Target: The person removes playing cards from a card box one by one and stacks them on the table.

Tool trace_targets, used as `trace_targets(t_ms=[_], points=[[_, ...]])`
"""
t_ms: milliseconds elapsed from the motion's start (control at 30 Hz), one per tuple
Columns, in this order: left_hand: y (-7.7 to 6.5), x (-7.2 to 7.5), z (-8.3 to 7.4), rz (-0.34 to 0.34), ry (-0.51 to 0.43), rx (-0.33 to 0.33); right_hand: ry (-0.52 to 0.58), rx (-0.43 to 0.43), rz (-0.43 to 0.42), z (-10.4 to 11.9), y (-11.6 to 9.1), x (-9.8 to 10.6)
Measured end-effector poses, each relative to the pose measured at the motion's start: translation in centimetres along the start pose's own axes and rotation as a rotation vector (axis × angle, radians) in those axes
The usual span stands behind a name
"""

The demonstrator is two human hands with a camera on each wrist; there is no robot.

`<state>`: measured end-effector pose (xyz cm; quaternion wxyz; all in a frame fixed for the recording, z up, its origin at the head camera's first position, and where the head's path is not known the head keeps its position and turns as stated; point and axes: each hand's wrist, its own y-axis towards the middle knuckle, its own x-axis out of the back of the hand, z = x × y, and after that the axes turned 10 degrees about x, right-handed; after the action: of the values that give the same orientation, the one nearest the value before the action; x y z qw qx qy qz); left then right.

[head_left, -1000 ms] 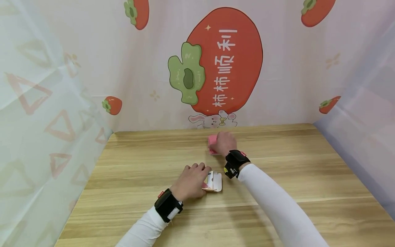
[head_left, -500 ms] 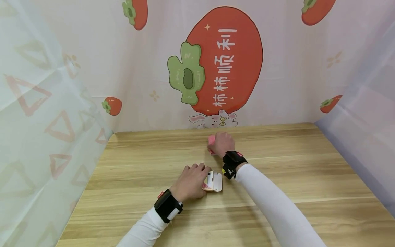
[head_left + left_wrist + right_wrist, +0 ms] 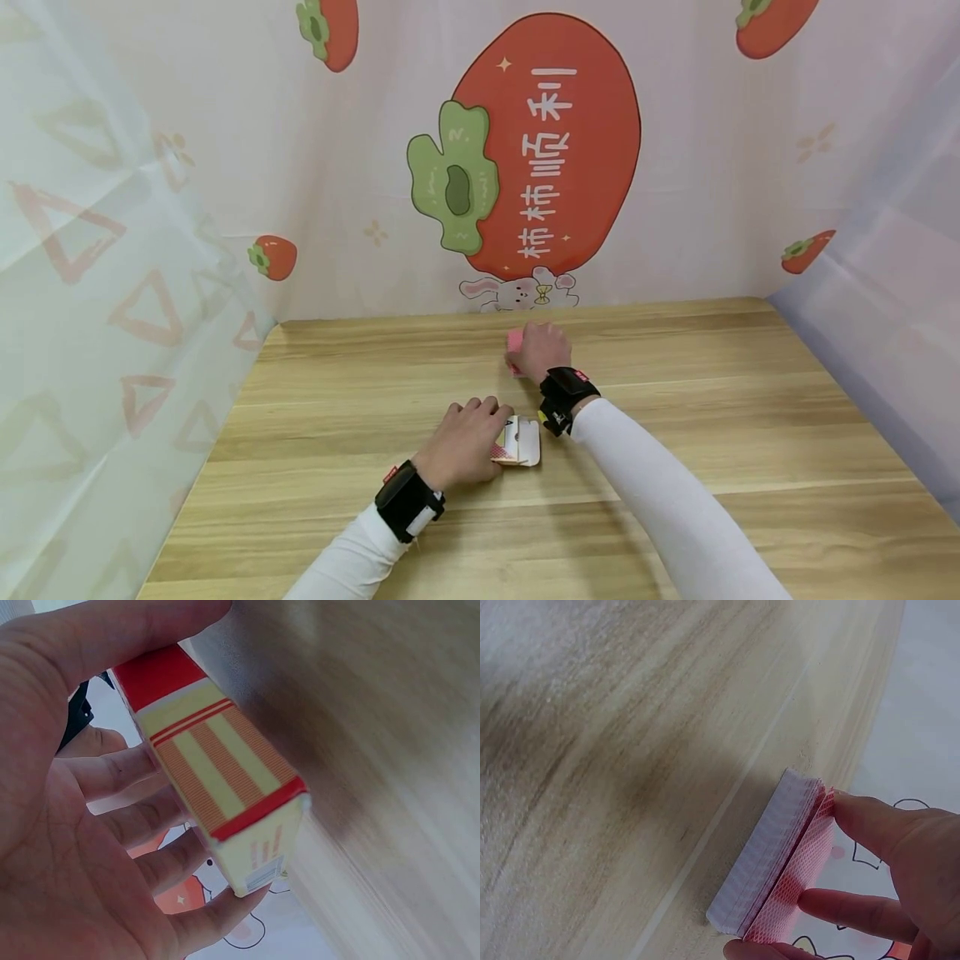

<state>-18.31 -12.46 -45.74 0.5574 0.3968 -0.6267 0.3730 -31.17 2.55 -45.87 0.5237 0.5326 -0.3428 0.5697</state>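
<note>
My left hand (image 3: pixel 462 442) grips a small playing-card box (image 3: pixel 508 440) over the middle of the table, thumb on one side and fingers on the other. Its flap (image 3: pixel 530 442) stands open towards the right. In the left wrist view the box (image 3: pixel 225 765) shows cream, red and orange stripes and a barcode on its end. Farther back, my right hand (image 3: pixel 546 350) holds a deck of playing cards (image 3: pixel 514 340) by its ends. The right wrist view shows the deck (image 3: pixel 776 862) with a pink-red patterned back and white card edges, close over the wood.
The wooden table (image 3: pixel 337 367) reaches back to a pale curtain (image 3: pixel 375 167) printed with red fruit and a rabbit. More printed cloth (image 3: pixel 97 250) hangs along the left side. Both wrists wear black straps, the right one (image 3: pixel 568 398) close to the box flap.
My right hand and wrist have shifted slightly left, with the deck staying nearly in place. The left hand and the box have not visibly moved.
</note>
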Motion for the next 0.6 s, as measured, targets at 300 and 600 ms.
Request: trace_targets(t_ms=[300, 600], points=[[-0.12, 0.20, -0.04, -0.004, -0.008, 0.001, -0.009, -0.010, 0.010, 0.06, 0.07, -0.07], [-0.18, 0.35, 0.13, -0.005, -0.007, 0.003, -0.013, -0.007, 0.034, 0.07, 0.19, 0.00]])
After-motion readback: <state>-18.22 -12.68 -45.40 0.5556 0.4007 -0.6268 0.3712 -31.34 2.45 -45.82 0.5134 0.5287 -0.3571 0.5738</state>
